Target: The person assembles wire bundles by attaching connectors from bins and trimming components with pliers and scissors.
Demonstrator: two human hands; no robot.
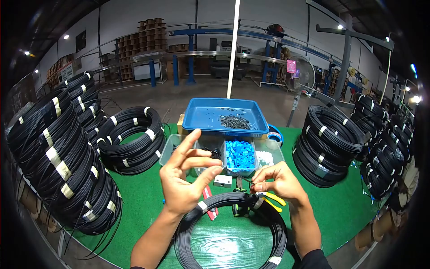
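My left hand (186,175) is raised over the green mat, palm toward me, fingers spread and curled, thumb near the index finger; I cannot make out anything in it. My right hand (275,181) pinches the thin black cable end (249,182) between thumb and fingers. Below both hands lies a coil of black cable (275,228) bound with white tape. A small white block (223,180) sits between the hands. Yellow-handled pliers (273,200) and a red-handled tool (208,197) rest by the coil.
A blue tray (201,116) with small dark parts stands behind clear bins; one bin holds blue pieces (238,154). Stacks of black cable coils flank the mat at left (67,170), centre left (132,139) and right (329,143). A fan (299,74) stands behind.
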